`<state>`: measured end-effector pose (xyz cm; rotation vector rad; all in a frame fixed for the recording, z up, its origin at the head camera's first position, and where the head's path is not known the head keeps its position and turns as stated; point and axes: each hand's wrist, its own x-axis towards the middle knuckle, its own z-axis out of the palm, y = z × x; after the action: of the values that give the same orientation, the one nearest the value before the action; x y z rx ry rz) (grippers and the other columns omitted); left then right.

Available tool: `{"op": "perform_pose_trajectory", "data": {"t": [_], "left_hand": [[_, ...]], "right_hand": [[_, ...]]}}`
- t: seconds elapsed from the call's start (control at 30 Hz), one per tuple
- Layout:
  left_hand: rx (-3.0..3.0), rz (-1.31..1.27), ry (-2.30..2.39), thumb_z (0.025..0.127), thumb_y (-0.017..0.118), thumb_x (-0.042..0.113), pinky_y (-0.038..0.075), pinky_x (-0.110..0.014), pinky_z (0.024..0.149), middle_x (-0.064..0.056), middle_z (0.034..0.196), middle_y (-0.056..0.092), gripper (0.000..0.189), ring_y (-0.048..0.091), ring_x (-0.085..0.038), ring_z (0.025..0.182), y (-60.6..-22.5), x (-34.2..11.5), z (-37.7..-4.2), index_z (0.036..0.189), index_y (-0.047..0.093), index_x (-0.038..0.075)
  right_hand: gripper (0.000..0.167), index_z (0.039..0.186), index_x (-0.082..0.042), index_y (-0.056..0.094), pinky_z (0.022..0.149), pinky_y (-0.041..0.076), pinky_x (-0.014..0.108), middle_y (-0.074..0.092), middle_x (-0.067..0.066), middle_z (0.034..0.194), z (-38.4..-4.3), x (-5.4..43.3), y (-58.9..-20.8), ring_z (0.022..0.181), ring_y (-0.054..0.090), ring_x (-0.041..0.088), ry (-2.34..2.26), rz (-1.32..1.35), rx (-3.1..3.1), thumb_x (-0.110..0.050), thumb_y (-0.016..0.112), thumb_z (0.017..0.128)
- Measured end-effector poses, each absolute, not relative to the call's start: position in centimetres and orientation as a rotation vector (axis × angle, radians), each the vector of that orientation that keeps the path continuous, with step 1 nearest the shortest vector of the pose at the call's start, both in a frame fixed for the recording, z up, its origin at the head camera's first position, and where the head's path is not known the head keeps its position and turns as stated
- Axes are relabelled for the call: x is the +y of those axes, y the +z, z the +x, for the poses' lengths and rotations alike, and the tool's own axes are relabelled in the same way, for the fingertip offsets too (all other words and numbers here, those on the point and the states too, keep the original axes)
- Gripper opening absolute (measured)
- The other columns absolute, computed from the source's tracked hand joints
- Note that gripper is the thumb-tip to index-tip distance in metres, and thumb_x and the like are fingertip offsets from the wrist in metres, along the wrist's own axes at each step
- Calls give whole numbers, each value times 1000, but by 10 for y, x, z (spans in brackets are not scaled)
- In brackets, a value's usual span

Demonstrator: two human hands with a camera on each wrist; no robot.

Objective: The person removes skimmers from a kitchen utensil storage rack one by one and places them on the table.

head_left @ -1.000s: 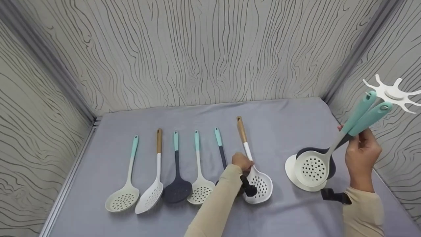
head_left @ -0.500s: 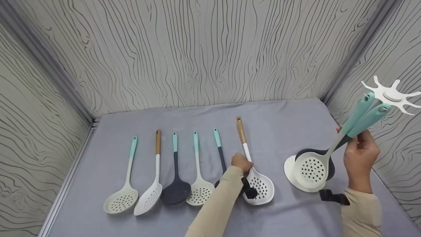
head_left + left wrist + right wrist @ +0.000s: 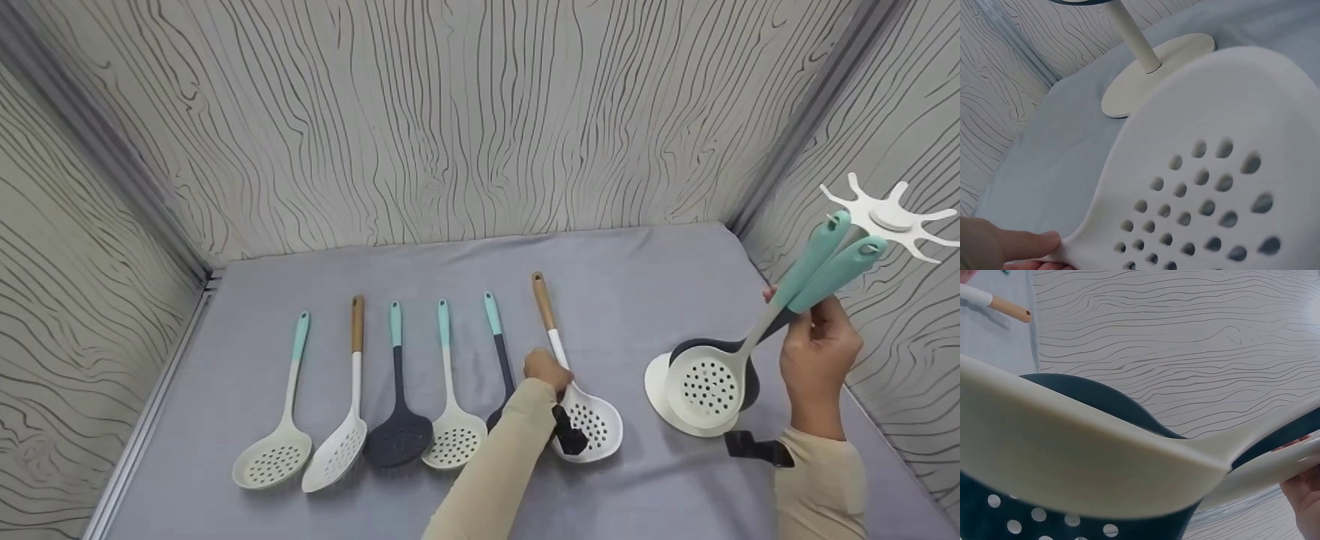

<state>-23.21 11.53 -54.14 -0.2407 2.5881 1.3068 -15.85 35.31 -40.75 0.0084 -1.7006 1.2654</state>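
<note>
My left hand [image 3: 546,369] pinches the neck of a white skimmer with a wooden handle [image 3: 544,300]. Its pierced bowl [image 3: 1202,112] fills much of the left wrist view, with thumb and fingers at the narrow neck. At the right, my right hand [image 3: 821,349] grips the pole [image 3: 1275,469] of a white utensil stand. Two mint-handled skimmers hang from the stand's hooked top [image 3: 892,217]: a cream one [image 3: 705,386] in front and a dark one [image 3: 1089,396] behind it. The stand's round base [image 3: 1129,93] rests on the cloth.
Left of the left hand, several skimmers lie in a row: cream [image 3: 274,459], white with wooden handle [image 3: 335,454], dark [image 3: 399,437], another cream [image 3: 456,439], and another dark [image 3: 504,367], partly behind my left sleeve. Wood-grain panels [image 3: 450,120] enclose the grey cloth [image 3: 622,285].
The wooden handle end of the held skimmer has shifted slightly left and nearer to me. My right hand and the stand stay nearly still; the whole head view drifts slightly left.
</note>
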Motion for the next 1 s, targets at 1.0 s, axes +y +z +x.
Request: {"op": "perform_pose_trajectory", "data": {"t": [1.0], "left_hand": [[2417, -75, 1336, 88, 59, 7, 37, -20, 54, 1, 62, 44, 10, 44, -13, 59, -513, 102, -219, 81, 63, 0]], "right_hand": [[21, 102, 2, 69, 81, 53, 8, 72, -19, 85, -160, 349, -407, 81, 70, -6, 1301, -1, -1657, 6, 50, 94]]}}
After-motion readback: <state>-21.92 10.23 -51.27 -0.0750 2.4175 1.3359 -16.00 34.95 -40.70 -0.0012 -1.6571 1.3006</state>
